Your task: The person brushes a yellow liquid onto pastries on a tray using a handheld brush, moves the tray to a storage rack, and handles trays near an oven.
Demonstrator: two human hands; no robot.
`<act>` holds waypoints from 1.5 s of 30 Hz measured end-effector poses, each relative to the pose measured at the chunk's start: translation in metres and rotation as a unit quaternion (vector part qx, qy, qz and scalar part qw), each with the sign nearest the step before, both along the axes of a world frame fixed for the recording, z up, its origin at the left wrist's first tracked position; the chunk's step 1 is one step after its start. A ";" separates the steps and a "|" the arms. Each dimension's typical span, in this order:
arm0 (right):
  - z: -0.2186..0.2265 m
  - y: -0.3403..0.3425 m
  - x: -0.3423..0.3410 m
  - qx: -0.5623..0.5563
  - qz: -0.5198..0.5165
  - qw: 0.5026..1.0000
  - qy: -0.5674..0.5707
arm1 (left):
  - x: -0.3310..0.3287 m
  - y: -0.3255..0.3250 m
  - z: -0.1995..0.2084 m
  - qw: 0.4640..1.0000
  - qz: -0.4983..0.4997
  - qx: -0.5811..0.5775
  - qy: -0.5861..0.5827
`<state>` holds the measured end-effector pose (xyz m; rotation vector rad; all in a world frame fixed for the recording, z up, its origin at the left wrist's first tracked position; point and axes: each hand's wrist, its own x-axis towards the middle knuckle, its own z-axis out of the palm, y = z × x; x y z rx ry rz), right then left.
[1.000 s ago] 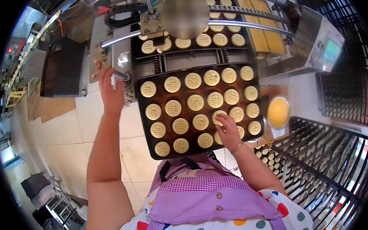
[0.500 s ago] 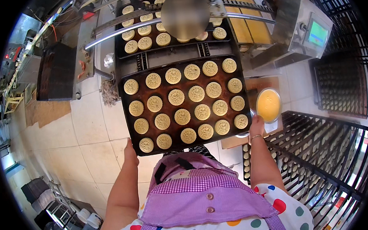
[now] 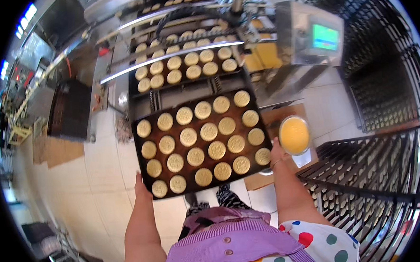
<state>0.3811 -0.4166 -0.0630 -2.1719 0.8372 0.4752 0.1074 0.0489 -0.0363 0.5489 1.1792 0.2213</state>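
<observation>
Before the purple apron (image 3: 202, 247), left hand (image 3: 140, 186) and right hand (image 3: 277, 152) hold the black baking tray (image 3: 191, 183), fingers pinching opposite edges; keeping it level should stop embossed cookies (image 3: 195, 157) sliding.

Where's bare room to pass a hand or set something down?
Widest: pale tiled floor between the brown cardboard and the left hand. Smaller: tile between the round bowl of yellow contents and the black barred metal racks. Crowded: the dark rectangular tray, covered with rows of round yellow biscuits, and around the right hand, tight between tray and bowl.
</observation>
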 end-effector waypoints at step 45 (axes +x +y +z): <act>-0.191 -0.333 -0.782 0.022 -0.667 0.738 0.098 | -0.081 -0.439 -0.142 0.755 -0.640 -0.011 0.143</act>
